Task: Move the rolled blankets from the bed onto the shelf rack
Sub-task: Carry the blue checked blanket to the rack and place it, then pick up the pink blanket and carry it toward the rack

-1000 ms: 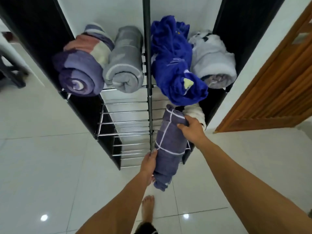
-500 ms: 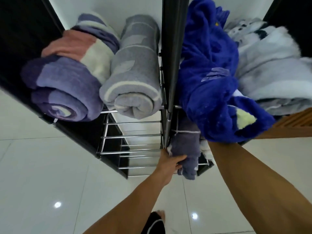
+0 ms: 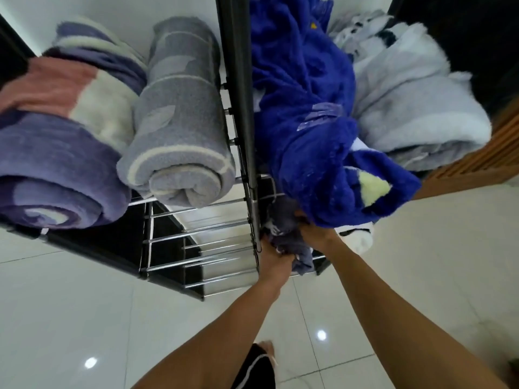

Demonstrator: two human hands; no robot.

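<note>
Rolled blankets already fill the shelf rack's top tier; one more, a purple checked blanket, sits half-in at the front edge of a lower tier, right of the centre post. Left hand and right hand both have fingers clenched on it. Judged step: seating it. Next, push it deeper, then let go.

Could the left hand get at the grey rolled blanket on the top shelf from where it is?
Probably yes: the grey rolled blanket lies at the shelf's open front, uncovered, but the left hand is gripping the purple blanket below.
</note>
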